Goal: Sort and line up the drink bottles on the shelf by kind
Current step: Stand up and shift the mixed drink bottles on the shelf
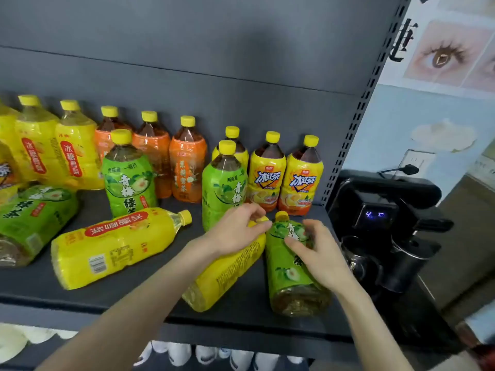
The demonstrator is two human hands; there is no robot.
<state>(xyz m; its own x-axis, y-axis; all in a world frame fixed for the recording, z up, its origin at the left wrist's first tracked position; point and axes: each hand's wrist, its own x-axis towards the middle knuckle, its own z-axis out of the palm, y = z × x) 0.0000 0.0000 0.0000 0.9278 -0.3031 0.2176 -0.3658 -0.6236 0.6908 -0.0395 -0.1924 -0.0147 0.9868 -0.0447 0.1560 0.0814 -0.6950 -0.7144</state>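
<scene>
Shelf [40, 290] front: left grip [235, 231] pinches the lying yellow bottle [227, 274] at its neck; right grip [318, 253] clasps the green bottle [289, 277] beside it.

One wide-angle view, worn on the person's head, looks forward and down onto the shelf [160, 298] from close by, facing its grey back panel [214, 49]. Both forearms enter from the bottom edge. Just right of centre, the left hand [235, 231] grips a yellow pear-drink bottle [225, 277] and the right hand [321, 253] a green plum tea bottle [289, 279]. The perforated upright [359, 116] bounds the right.
</scene>
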